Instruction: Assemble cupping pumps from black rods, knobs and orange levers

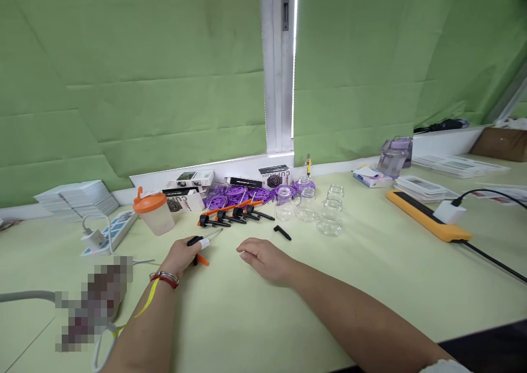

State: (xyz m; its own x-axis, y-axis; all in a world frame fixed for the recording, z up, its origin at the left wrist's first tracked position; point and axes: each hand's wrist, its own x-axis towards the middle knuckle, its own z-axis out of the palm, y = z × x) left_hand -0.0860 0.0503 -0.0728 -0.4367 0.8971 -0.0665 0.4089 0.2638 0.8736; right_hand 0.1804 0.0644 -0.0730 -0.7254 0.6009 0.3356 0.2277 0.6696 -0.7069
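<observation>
My left hand (180, 258) is closed around a screwdriver (195, 241) with a black handle, its thin metal shaft pointing right over the table. A white wrap is on one finger. Below that hand, a small black and orange piece (201, 260) shows; whether the fingers also hold it is unclear. My right hand (263, 258) rests on the table with its fingers loosely extended and nothing visible in them. Beyond it lies a small black angled part (282, 232). Several black parts with round collars (222, 216) lie in a row farther back.
Behind are purple plastic pieces (236, 193), small printed boxes (181, 200) and clear glass cups (330, 219). An orange-lidded cup (153, 214) and a power strip (119, 227) stand left. At right lie an orange power strip (428, 216) with a charger and a water bottle (393, 159).
</observation>
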